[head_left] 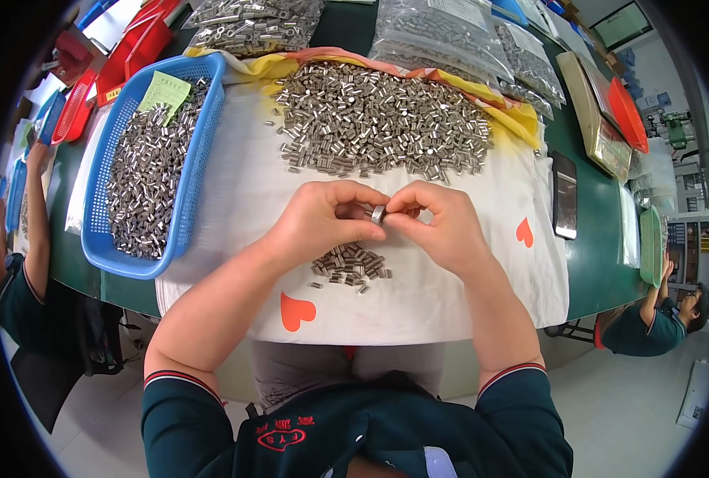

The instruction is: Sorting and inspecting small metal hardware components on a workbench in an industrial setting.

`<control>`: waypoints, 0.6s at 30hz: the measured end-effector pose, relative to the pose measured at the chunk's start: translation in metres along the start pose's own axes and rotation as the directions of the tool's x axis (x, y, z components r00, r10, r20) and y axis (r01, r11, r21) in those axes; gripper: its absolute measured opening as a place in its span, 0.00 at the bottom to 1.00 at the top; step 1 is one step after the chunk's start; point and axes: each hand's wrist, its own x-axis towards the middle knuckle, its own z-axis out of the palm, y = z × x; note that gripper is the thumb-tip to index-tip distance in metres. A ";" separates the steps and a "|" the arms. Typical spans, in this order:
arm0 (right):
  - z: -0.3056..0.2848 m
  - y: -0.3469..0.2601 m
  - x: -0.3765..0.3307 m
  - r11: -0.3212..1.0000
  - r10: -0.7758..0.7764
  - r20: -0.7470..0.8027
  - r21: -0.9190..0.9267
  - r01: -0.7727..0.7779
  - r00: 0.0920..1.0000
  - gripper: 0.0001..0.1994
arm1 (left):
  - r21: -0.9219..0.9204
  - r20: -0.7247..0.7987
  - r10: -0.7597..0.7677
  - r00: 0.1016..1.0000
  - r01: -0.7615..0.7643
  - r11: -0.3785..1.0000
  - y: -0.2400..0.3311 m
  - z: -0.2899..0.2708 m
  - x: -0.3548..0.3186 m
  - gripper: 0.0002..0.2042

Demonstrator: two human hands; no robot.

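Workroom, green table [597, 263]

White cloth [235, 187] on top. Dark shirt [482, 438] carries red lettering [283, 437]. Blue basket [95, 219] stands left. Left hand [318, 215] and right hand [440, 225] pinch nearly closed. Basket's green slip [163, 93]: writing illegible. Both hands hold one metal part [378, 213] above cloth.

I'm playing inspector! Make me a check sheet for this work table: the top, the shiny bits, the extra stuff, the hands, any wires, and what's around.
Surface: white cloth with red hearts, over a dark green table.
Job's things: large pile of metal cylinders; small pile near the hands; blue basket of metal pieces with a pale green note.
Clutter: phone at right; clear bags of metal parts at the far side; red trays at far left.
Hands: left hand and right hand meet, fingertips pinching a small metal piece.
Cables: nothing seen.
Surroundings: another person at right; someone's arm at left.
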 end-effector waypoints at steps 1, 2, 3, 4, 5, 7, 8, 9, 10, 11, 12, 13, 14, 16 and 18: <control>-0.002 -0.001 0.000 1.000 0.004 -0.006 -0.003 -0.004 1.000 0.06 | 0.016 0.014 -0.015 1.000 0.015 1.000 0.000 0.000 0.000 0.16; -0.005 -0.001 -0.001 1.000 0.025 -0.017 0.015 -0.025 1.000 0.06 | 0.033 0.027 -0.030 0.999 0.029 0.999 0.000 -0.001 0.000 0.15; -0.007 0.000 -0.001 0.998 0.043 -0.023 0.036 -0.043 0.999 0.05 | 0.033 0.030 -0.031 0.999 0.030 0.999 0.001 -0.002 -0.002 0.15; -0.012 0.005 0.001 0.998 0.045 -0.025 0.036 -0.044 0.999 0.05 | 0.097 0.077 0.004 0.997 -0.012 0.995 0.002 -0.003 -0.006 0.16; -0.019 0.012 0.004 1.000 0.027 -0.124 -0.011 -0.028 0.992 0.05 | 0.159 0.125 0.036 0.991 -0.056 0.986 0.003 -0.004 -0.008 0.16; -0.035 0.018 0.007 0.977 0.018 -0.307 -0.195 -0.082 0.951 0.05 | 0.234 0.203 0.046 0.978 -0.094 0.968 0.011 -0.006 -0.010 0.16; -0.039 0.022 0.008 0.976 0.019 -0.308 -0.199 -0.084 0.951 0.05 | 0.308 0.274 0.048 0.961 -0.135 0.942 0.013 -0.006 -0.010 0.17; -0.040 0.028 0.009 0.944 0.012 -0.290 -0.312 -0.107 0.957 0.05 | 0.307 0.277 0.050 0.960 -0.137 0.942 0.013 -0.005 -0.010 0.17; -0.040 0.032 0.010 0.898 0.008 -0.272 -0.421 -0.126 0.962 0.05 | 0.288 0.274 0.048 0.961 -0.130 0.949 0.013 -0.005 -0.009 0.17; -0.038 0.035 0.010 0.897 0.008 -0.274 -0.423 -0.128 0.962 0.05 | 0.269 0.272 0.047 0.961 -0.122 0.955 0.012 -0.005 -0.009 0.17; -0.032 0.037 0.012 0.883 0.002 -0.260 -0.453 -0.124 0.966 0.04 | 0.251 0.265 0.041 0.963 -0.110 0.962 0.011 -0.005 -0.009 0.16; -0.026 0.037 0.013 0.867 -0.002 -0.245 -0.483 -0.120 0.969 0.04 | 0.251 0.263 0.039 0.964 -0.108 0.962 0.008 -0.005 -0.008 0.16; -0.022 0.036 0.014 0.868 -0.002 -0.244 -0.481 -0.119 0.970 0.04 | 0.206 0.226 0.034 0.974 -0.082 0.975 0.005 -0.006 -0.006 0.16; -0.018 0.033 0.014 0.814 -0.068 -0.246 -0.574 -0.089 0.967 0.03 | 0.160 0.192 0.029 0.981 -0.060 0.985 0.004 -0.006 -0.004 0.17; -0.019 0.033 0.012 0.796 -0.071 -0.220 -0.600 -0.078 0.973 0.03 | 0.050 0.182 -0.013 0.983 0.004 0.999 0.006 -0.007 -0.004 0.16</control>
